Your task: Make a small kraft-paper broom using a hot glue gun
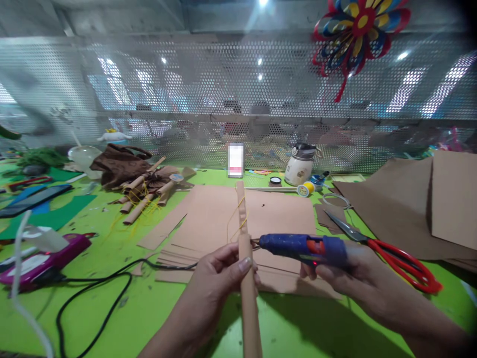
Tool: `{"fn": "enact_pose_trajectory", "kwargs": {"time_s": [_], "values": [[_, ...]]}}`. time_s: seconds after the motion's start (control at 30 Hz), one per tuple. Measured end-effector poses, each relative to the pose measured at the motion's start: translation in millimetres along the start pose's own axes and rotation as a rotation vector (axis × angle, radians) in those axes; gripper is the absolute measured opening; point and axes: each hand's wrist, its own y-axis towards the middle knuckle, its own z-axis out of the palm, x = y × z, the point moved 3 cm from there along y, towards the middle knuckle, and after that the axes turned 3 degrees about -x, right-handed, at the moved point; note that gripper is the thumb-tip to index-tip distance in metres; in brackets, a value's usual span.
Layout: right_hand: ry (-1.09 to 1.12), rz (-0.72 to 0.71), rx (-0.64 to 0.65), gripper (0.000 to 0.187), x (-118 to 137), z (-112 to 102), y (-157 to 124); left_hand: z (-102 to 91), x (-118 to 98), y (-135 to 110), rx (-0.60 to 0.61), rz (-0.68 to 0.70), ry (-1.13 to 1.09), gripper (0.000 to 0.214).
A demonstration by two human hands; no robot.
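Note:
Between the thumb and fingers of my left hand (225, 271) is a long rolled brown paper tube (249, 303), pointing away from me. A yellow thread (244, 221) loops around its narrower far part. My right hand (357, 278) grips a blue hot glue gun (294, 244) with a red light on it. Its nozzle points left and meets or nearly meets the tube's side, just beyond my left thumb. Under both hands lies a stack of light brown paper sheets (208, 209).
Red-handled scissors (402, 261) lie at right beside dark brown paper (391, 199). Finished paper rolls (139, 209) with yellow threads are at back left. A purple power strip (44, 261) and black cable (100, 279) occupy the left. A white jar (298, 166) and yellow thread spool (306, 189) stand behind.

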Motion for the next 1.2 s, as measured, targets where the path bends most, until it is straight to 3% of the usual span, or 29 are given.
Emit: {"fn": "enact_pose_trajectory", "kwargs": {"time_s": [0.93, 1.2], "values": [[-0.042, -0.017, -0.01, 0.028, -1.6, 1.5, 1.9, -1.4, 1.4, 0.7, -0.023, -0.023, 0.004, 0.032], [0.003, -0.029, 0.019, 0.015, -3.3, 1.9, -3.5, -2.6, -0.1, -0.4, -0.044, -0.019, -0.015, 0.026]]}}
